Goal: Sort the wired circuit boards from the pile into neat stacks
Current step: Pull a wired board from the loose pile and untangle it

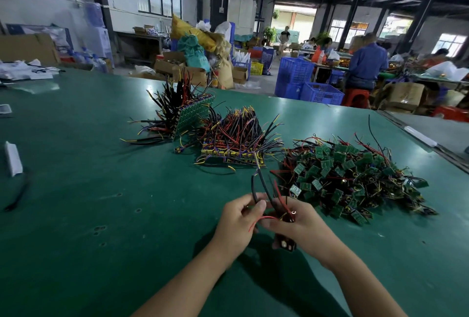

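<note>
A loose pile of small green wired circuit boards lies on the green table at the right. Left of it sits a flat stack of boards bristling with red and black wires. Further back left, another stack stands tilted on edge. My right hand grips a small bunch of wired boards near the table's front, just left of the pile. My left hand pinches the black wires rising from that bunch.
A white strip and a dark cable lie at the table's left edge. Blue crates, cardboard boxes and sacks stand beyond the far edge. A person in blue works at another table to the right.
</note>
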A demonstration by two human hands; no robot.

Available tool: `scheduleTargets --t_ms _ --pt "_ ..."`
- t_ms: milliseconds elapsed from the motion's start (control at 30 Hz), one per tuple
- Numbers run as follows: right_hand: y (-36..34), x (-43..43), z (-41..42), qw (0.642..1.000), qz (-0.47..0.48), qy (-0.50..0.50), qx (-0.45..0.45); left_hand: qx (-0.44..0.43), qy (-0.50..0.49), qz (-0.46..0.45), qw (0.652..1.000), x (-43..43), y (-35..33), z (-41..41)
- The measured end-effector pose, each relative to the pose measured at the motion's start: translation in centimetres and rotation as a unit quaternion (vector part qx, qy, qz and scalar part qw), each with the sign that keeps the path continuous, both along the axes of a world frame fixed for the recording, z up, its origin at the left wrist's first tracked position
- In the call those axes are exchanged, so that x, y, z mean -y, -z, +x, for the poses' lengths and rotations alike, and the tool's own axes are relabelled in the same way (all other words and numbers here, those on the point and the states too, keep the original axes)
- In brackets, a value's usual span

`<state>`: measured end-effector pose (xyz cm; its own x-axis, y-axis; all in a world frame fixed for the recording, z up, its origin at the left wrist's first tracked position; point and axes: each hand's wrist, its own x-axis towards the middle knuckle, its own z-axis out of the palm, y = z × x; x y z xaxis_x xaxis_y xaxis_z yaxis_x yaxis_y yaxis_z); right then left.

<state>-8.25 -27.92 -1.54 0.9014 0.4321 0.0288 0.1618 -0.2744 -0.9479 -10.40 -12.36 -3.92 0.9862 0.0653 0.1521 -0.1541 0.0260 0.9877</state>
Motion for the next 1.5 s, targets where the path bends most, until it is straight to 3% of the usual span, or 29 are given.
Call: scheduleTargets --t_ms 233,467,667,767,867,933,1067,1367,1433,1500 --pt "0.7 0.3 0.3 0.995 -0.054 0.030 0.080 -0.006 0.057 -0.039 0.998 0.4 -0.1 -0.5" --pt "0.9 -0.2 -0.1 0.965 -0.204 -0.002 0.163 0.042 0.118 -0.029 0.992 0.5 0.0 -0.9" --pt "1.1 -1.5 -0.4 0.934 -0.230 -0.025 0.272 0.052 -0.011 -0.082 0.995 0.5 0.1 0.0" --pt "0.6 -1.1 0.3 0.906 -0.319 0.016 0.278 0.035 -0.014 -0.156 0.987 0.2 0.1 0.4" --pt "-0.6 0.3 2.1 0.865 -0.420 0.072 0.266 0.016 -0.086 -0.181 0.980 -0.9 0.2 1.4" --pt "-1.1 1.1 3.2 0.851 -0.458 0.055 0.252 -0.002 -0.133 -0.187 0.973 -1.5 0.4 1.9" --pt "-0.4 1.0 4.4 0.820 -0.520 -0.004 0.239 -0.023 -0.156 -0.169 0.973 -1.9 0.8 2.2" --pt "0.0 -0.3 5.6 0.767 -0.588 0.011 0.257 -0.042 -0.130 -0.108 0.985 -1.4 1.3 2.0" --pt "0.2 -0.3 5.6 0.768 -0.594 0.015 0.240 -0.013 -0.182 -0.080 0.980 -1.2 1.3 1.8" --pt "0.1 0.1 5.7 0.790 -0.571 0.039 0.219 0.048 -0.263 -0.059 0.962 -1.4 1.2 1.6"
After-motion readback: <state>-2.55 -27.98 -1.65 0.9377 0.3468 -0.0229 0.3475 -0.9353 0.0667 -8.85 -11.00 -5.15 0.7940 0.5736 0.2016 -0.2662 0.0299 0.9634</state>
